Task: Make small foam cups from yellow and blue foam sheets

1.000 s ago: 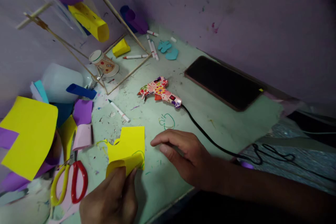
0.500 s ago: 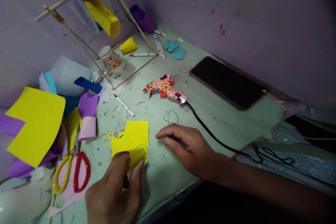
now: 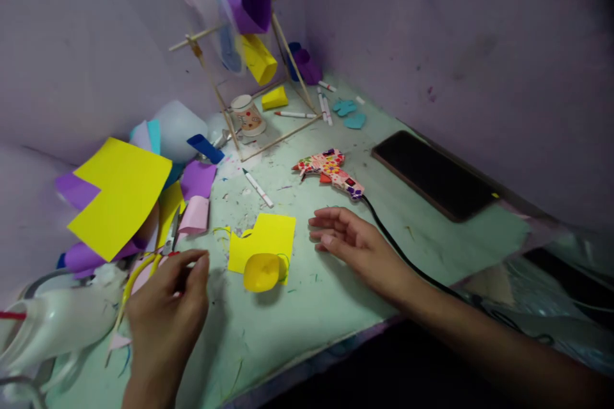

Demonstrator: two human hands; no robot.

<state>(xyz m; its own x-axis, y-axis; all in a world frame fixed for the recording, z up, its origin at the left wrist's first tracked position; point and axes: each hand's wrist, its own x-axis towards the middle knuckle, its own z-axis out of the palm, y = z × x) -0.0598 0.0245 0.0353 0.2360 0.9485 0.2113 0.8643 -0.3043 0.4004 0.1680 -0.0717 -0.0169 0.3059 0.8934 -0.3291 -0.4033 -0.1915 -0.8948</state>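
Note:
My left hand [image 3: 170,307] hovers over the table's left side, fingers loosely bent and no object visible in them. Behind it are partly hidden scissors [image 3: 129,281] with a yellow handle loop. To its right, a small rolled yellow paper cup [image 3: 261,273] rests on its side over the lower part of a cut yellow sheet [image 3: 268,233]. My right hand [image 3: 352,243] is held low at the right of that sheet, fingers apart and holding nothing. Beyond it lies a flower-patterned hot glue gun [image 3: 330,169], its black cord running past my right wrist.
A stick frame [image 3: 283,137] carries a wheel with purple and yellow paper cups. A paper cup [image 3: 248,115] and markers [image 3: 258,188] lie around it. At right sits a phone [image 3: 434,172]. Coloured paper [image 3: 127,192] and a white jug [image 3: 67,319] crowd the left.
My left hand has let go of the rolled yellow cup and drawn back left. The right hand's fingers have spread a little. The view has shifted, so the scene sits further right.

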